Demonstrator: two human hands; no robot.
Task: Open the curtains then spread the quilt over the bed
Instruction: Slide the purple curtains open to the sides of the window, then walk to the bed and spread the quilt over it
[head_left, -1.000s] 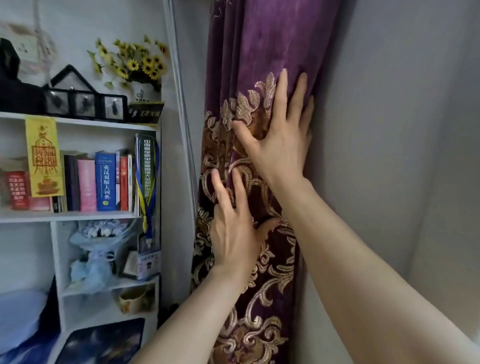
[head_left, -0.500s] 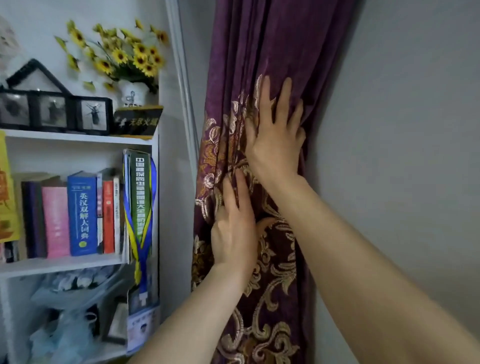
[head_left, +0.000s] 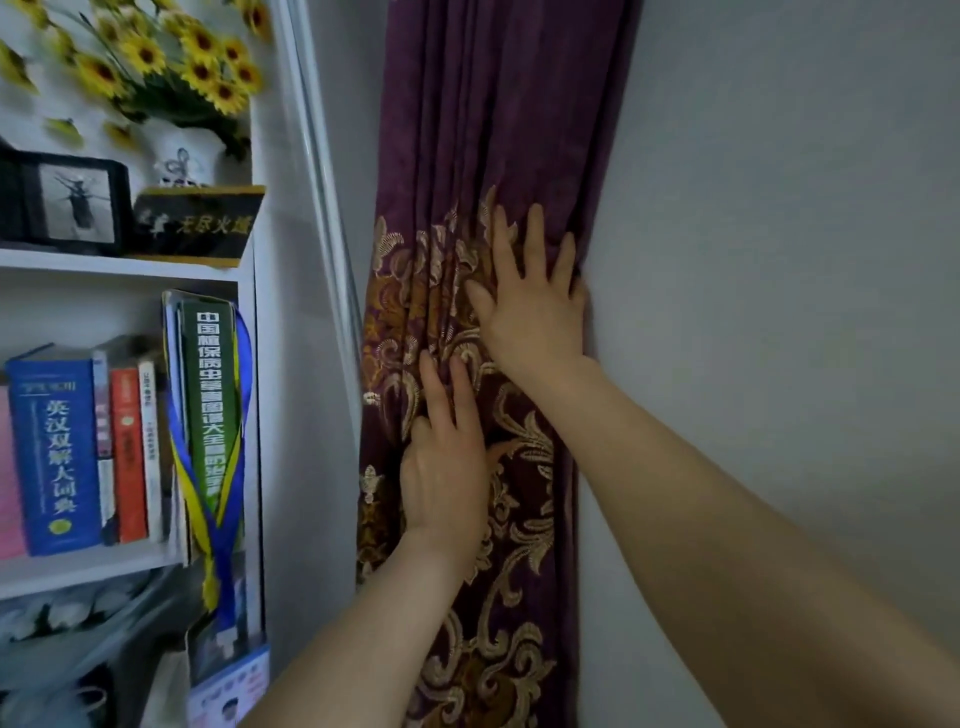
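Observation:
A purple curtain (head_left: 498, 114) with gold embroidery hangs bunched into narrow folds against the grey wall, in the middle of the head view. My right hand (head_left: 535, 306) lies flat on the folds at mid height, fingers straight and spread, its little-finger side at the curtain's right edge by the wall. My left hand (head_left: 447, 467) presses on the curtain just below and to the left, with two fingers extended upward along a fold. No quilt or bed is in view.
A white bookshelf (head_left: 130, 265) stands at the left with several books (head_left: 57, 452), a vase of sunflowers (head_left: 166, 57), a framed picture (head_left: 78, 202) and a blue-yellow ribbon (head_left: 208, 467). A white vertical rail (head_left: 322, 182) runs between shelf and curtain. Bare grey wall (head_left: 779, 260) fills the right.
The camera has moved closer and up. Both hands stay pressed on the bunched curtain; the right hand has shifted slightly toward the wall-side edge, and the folds look more tightly gathered.

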